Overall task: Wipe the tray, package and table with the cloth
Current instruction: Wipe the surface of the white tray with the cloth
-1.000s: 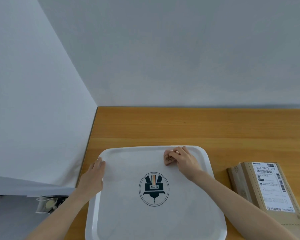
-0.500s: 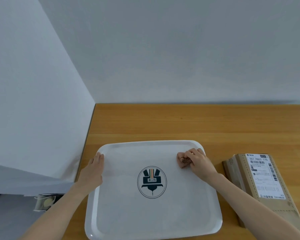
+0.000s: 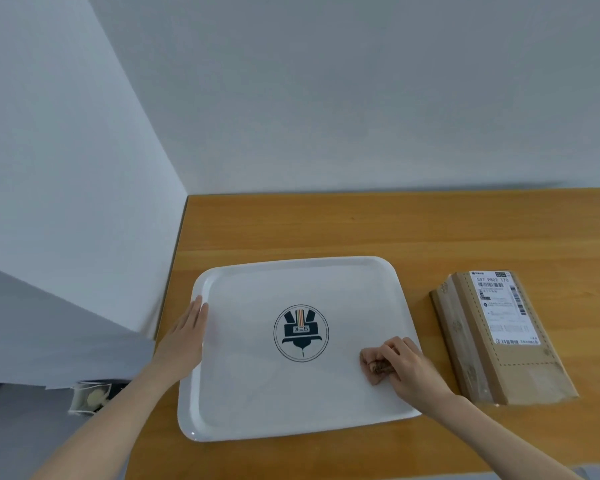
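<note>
Poking out beneath right fingers (image 3: 397, 349): cloth (image 3: 374, 367).

The white tray (image 3: 291, 403) carries a round logo (image 3: 301, 333) at its centre: a dark emblem with orange stripes inside a thin ring, with a few small characters on its middle bar, too small to read. To the right, the brown package (image 3: 520, 375) bears a white shipping label (image 3: 503, 306) at its far end. The label's top line reads roughly "507 P802 770", the last characters unclear. Barcodes and fine print below it are illegible.
</note>
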A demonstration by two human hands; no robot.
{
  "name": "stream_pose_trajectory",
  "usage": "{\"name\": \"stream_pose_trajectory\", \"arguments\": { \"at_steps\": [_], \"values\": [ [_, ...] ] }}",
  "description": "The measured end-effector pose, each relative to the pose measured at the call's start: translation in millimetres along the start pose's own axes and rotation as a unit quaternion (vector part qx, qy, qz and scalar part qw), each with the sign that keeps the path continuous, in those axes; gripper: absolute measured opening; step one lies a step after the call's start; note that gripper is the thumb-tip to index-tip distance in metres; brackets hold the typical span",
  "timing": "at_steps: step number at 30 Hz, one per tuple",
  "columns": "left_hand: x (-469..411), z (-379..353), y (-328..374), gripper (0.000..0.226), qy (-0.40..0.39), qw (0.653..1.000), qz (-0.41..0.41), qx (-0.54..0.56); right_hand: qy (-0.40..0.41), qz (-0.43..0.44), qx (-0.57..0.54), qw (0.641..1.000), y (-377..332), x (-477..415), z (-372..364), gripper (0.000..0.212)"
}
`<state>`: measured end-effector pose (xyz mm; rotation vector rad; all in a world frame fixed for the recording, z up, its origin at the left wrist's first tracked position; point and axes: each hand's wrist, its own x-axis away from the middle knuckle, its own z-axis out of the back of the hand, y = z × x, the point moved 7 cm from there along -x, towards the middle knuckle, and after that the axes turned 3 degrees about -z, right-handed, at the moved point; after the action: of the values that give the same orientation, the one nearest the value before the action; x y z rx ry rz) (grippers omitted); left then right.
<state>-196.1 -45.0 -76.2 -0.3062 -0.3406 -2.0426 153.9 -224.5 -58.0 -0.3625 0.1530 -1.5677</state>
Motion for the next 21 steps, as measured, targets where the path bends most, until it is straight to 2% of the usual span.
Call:
{"name": "stream_pose_trajectory", "arguments": {
  "at_steps": [4, 10, 15, 18, 21],
  "values": [
    [10.1, -5.1, -0.2, 0.068, -0.002, 0.999, 0.010, 0.031, -0.010, -0.029, -0.046, 0.998, -0.1, 23.4, -10.0, 0.031],
    [17.4, -0.4, 7.5, 0.069, -0.015, 0.999, 0.012, 0.044, -0.071, -0.017, -0.091, 0.993, -19.7, 36.2, -22.5, 0.040],
    [29.5, -5.5, 4.9, 0.072, -0.020, 0.997, 0.019, 0.071, -0.138, -0.062, -0.121, 0.981, -36.4, 20.7, -31.0, 0.035],
    [35.6, -7.2, 1.8, 0.073, -0.016, 0.995, 0.029, 0.096, -0.185, -0.040, -0.120, 0.975, -70.0, 5.6, -41.1, 0.033],
    [39.4, -10.4, -2.5, 0.073, -0.014, 0.995, 0.029, 0.097, -0.188, 0.006, -0.123, 0.974, -117.9, -8.2, -50.7, 0.030]
  ]
}}
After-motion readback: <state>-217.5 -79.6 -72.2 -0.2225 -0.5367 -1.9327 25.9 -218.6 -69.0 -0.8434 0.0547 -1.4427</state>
